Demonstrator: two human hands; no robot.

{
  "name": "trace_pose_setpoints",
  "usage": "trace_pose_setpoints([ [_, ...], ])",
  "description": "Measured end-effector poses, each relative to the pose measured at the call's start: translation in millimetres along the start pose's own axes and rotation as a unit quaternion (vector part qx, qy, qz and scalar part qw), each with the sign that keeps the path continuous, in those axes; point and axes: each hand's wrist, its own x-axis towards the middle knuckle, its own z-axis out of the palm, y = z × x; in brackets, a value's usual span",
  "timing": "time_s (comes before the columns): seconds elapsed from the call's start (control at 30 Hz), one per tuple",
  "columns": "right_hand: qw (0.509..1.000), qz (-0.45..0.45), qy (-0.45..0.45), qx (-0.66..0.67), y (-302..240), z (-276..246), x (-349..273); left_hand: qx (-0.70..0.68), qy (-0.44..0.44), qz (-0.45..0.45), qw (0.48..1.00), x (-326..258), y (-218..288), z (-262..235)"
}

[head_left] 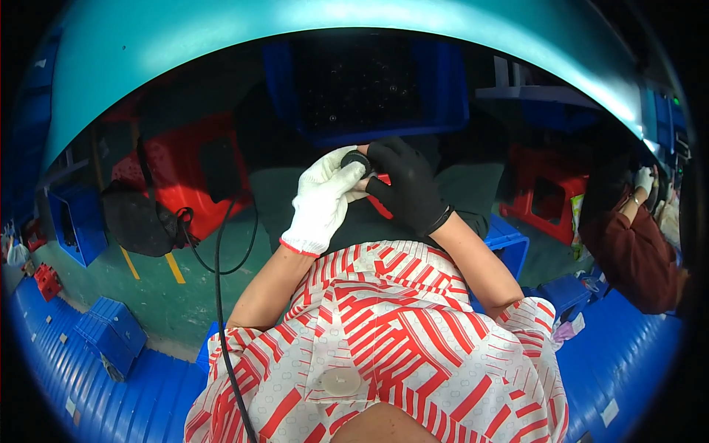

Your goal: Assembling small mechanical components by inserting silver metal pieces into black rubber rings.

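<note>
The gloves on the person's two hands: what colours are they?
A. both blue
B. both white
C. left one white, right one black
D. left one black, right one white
C: the left hand wears a white glove with a red cuff edge, the right hand a black glove, and both are closed round a small round black part between them.

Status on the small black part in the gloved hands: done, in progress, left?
Done: nothing shows as finished; no pile of finished parts is visible. In hand: the left hand in a white glove and the right hand in a black glove meet on a small round black part, with a red piece beneath it. Left: cannot tell; the blue crate ahead is too dark to see into.
</note>
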Motion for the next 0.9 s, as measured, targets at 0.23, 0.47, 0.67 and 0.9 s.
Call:
trace_pose_setpoints([
  [0.23, 0.994, 0.063, -0.045, 0.078, 4, -6, -3, -0.044, -0.07, -0.015, 0.997, 0, 1, -6],
  [0.47, 0.976, 0.095, -0.054, 0.189, 14, -8, 0, 0.212, 0.005, 0.123, 0.97, -4, -4, 1],
  [0.67, 0.973, 0.113, -0.034, 0.198, 6, -3, 0, 0.283, -0.031, 0.134, 0.949, -10, 9, 9],
  [0.9, 0.985, 0.049, -0.005, 0.165, 6, -6, 0, 0.088, -0.029, 0.048, 0.995, -5, 8, -1],
])
